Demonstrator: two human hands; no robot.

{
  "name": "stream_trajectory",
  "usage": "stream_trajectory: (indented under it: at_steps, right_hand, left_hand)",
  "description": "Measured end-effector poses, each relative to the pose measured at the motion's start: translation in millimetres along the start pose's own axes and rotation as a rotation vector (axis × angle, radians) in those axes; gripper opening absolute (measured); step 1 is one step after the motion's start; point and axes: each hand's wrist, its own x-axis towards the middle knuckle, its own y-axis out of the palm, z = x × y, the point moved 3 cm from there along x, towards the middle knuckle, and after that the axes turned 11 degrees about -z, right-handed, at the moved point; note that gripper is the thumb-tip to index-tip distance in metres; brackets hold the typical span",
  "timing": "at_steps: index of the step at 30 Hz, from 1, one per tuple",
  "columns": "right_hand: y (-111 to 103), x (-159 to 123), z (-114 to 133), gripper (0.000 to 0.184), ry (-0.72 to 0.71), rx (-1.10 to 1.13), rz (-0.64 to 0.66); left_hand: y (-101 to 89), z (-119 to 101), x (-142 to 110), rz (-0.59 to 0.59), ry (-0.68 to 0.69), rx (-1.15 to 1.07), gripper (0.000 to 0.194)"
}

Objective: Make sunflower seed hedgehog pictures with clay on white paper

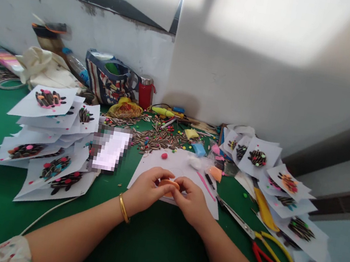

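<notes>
Both my left hand (pixel 148 189) and my right hand (pixel 190 200) are closed on a flattened orange piece of modelling clay (pixel 170 184), fingertips meeting around its edge. Much of the clay is covered by my fingers. It is held above a white sheet of paper (pixel 146 162). On that sheet, beyond my hands, lies a small red clay ball (pixel 164 156). To the right of my right hand are a pink clay strip (pixel 205 185), a black pen (pixel 210 181) and a lump of orange clay (pixel 215 173).
Stacked paper sheets with sunflower-seed pictures stand left (pixel 44 127) and right (pixel 284 198). Large scissors (pixel 254 236) lie at the right. Loose sunflower seeds (pixel 156 139) spread behind the paper, before a red flask (pixel 145 92) and a striped bag (pixel 108 79). A blurred-out rectangle (pixel 111 151) lies left.
</notes>
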Motion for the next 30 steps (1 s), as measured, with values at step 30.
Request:
stream_trajectory:
  at_steps: [30]
  right_hand:
    - [0.2,0.2,1.8,0.016,-0.029,-0.037,0.002]
  left_hand:
    - [2.2,-4.0,-0.8,0.028,-0.095,-0.081,0.014]
